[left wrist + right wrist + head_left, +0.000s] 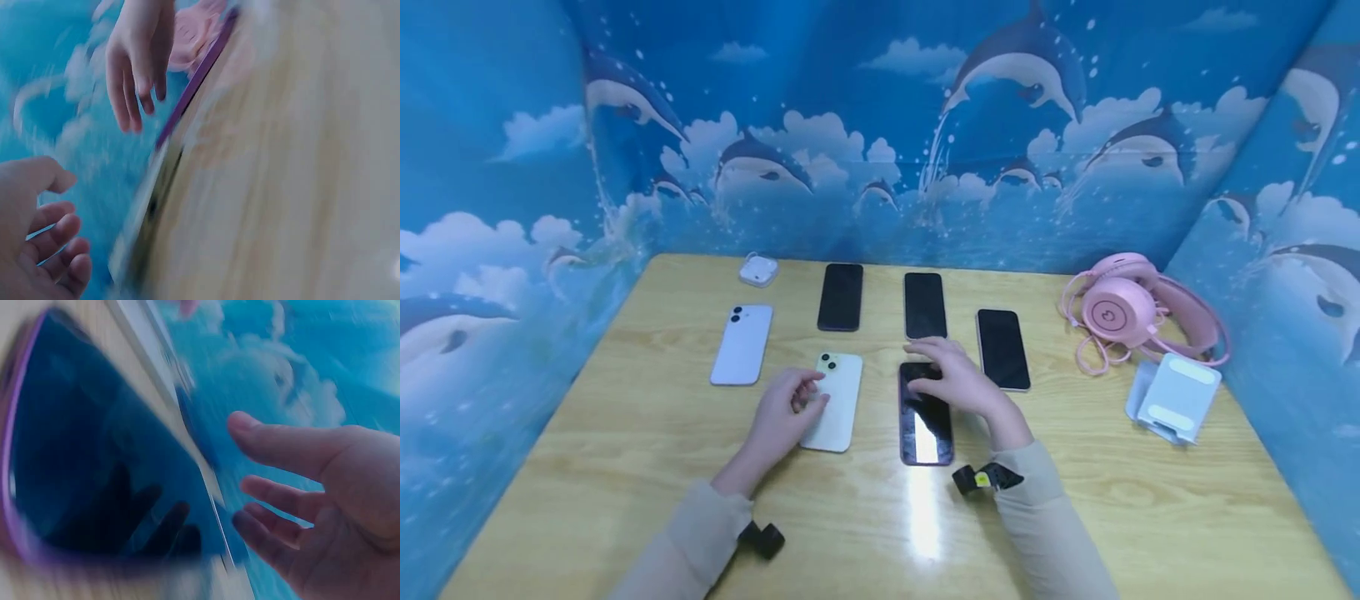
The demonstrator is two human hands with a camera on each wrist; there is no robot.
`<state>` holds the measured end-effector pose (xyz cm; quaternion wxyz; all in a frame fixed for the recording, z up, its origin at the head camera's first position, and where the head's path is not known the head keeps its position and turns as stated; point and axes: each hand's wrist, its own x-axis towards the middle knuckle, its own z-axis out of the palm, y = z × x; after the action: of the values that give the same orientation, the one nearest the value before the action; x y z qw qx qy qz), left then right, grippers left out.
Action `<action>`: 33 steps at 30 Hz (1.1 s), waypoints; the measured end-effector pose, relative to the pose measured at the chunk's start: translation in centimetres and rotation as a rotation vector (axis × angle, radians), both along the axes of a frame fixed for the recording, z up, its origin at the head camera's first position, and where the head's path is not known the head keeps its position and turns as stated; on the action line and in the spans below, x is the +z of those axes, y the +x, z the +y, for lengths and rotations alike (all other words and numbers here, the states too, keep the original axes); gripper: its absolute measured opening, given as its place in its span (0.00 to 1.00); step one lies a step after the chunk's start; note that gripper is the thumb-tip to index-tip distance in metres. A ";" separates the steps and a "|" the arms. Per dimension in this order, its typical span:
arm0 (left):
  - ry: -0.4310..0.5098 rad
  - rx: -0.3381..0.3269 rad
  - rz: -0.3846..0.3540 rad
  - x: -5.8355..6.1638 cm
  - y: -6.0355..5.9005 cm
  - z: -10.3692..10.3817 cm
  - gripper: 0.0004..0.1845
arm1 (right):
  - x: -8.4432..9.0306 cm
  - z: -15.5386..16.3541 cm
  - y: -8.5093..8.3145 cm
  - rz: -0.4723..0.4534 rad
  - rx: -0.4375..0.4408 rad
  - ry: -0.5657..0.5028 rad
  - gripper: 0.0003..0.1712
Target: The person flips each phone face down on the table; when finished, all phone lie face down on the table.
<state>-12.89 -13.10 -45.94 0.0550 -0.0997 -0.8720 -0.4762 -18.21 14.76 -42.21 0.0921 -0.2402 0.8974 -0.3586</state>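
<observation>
— Blue dolphin-and-cloud panels (880, 125) wall in a pale wooden worktop (1075, 500) on three sides. What is the biggest thing on it?

— Pink headphones (1120, 312), at the far right with their cable coiled beside them. Just in front of them stands a white phone stand (1176, 398).

— And the phones?

— Six. Three black-screened ones lie face up in the back: one (840, 297) left of centre, one (924, 305) beside it, and a third (1002, 348) a little nearer on the right. A pale lilac phone (742, 344) lies face down at the left. Nearer the person are a cream phone (835, 400), face down, and a purple-edged phone (925, 417), face up with glare on its glass.

— Where are the hands?

— The left hand (786, 417) rests on the cream phone's left edge, fingers loosely curled over it; whether it truly grips I cannot tell, and the left wrist view is blurred, showing relaxed fingers. The right hand (951, 375) lies over the top end of the purple-edged phone, fingers spread and fairly straight, not closed round it. The right wrist view shows that open palm (325, 487) just beside the dark screen (94, 456).

— Anything smaller?

— A small white earbud case (758, 269) at the back left corner, and dark straps at both beige sleeves.
</observation>
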 end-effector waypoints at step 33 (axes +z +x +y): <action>-0.246 -0.314 0.056 -1.8 3.4 9.6 0.41 | -1.0 4.1 -1.3 -0.217 -0.124 -0.033 0.17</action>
<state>-9.51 -3.51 -47.78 -0.0084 -0.2535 -0.8955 -0.3657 -19.47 18.85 -43.23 0.1626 -0.1456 0.8892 -0.4022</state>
